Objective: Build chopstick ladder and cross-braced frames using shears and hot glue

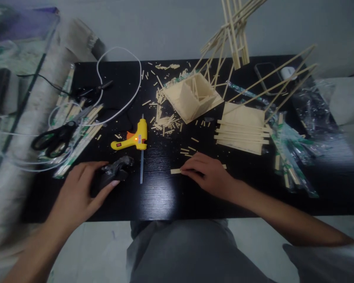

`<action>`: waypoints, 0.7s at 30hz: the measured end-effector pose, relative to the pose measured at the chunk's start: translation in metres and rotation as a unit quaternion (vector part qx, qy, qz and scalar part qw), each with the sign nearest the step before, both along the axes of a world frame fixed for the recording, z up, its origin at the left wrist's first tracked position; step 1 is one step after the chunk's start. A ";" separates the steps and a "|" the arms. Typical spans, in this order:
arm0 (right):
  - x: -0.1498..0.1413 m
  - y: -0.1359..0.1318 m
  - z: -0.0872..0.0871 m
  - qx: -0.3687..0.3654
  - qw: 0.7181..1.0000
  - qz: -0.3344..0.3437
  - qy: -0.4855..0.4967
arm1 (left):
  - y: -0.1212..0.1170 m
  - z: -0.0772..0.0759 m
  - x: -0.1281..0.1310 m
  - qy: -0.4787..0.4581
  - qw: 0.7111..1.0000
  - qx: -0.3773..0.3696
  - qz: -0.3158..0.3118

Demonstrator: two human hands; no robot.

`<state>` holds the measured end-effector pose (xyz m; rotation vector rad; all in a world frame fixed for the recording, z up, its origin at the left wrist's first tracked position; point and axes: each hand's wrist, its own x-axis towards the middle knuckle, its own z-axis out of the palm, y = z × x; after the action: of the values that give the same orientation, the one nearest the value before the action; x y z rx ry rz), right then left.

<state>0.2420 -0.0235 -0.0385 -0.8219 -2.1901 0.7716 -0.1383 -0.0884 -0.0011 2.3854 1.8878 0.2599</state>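
Note:
My left hand is curled around a black object with a shiny top, at the table's left front; its kind is unclear. Between the thumb and fingertips of my right hand is a flat wooden stick, low over the table; the hand covers its middle. A yellow glue gun with a lit orange light lies between the hands, its clear glue stick pointing toward me. Beyond my right hand lie short cut stick pieces and a wooden panel with several sticks across it.
A wooden stick structure stands at the back beside a heap of offcuts. Black scissors rest on wrapped sticks at left, near a looping white cable. More wrapped sticks and a phone lie right.

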 end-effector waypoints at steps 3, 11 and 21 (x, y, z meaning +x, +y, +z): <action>-0.001 0.001 -0.001 0.014 1.000 -0.001 -0.005 | -0.009 -0.010 -0.008 0.044 0.999 0.018 -0.021; 0.000 -0.002 -0.005 0.037 0.998 -0.015 -0.038 | -0.010 -0.022 -0.012 0.091 0.995 0.007 0.038; -0.001 -0.004 -0.009 0.124 0.990 -0.006 -0.073 | 0.006 0.003 0.007 -0.040 0.998 0.031 -0.037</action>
<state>0.2408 -0.0271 -0.0473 -0.7834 -2.3484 0.4317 -0.1316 -0.0823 0.0017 2.4377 1.7788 0.4079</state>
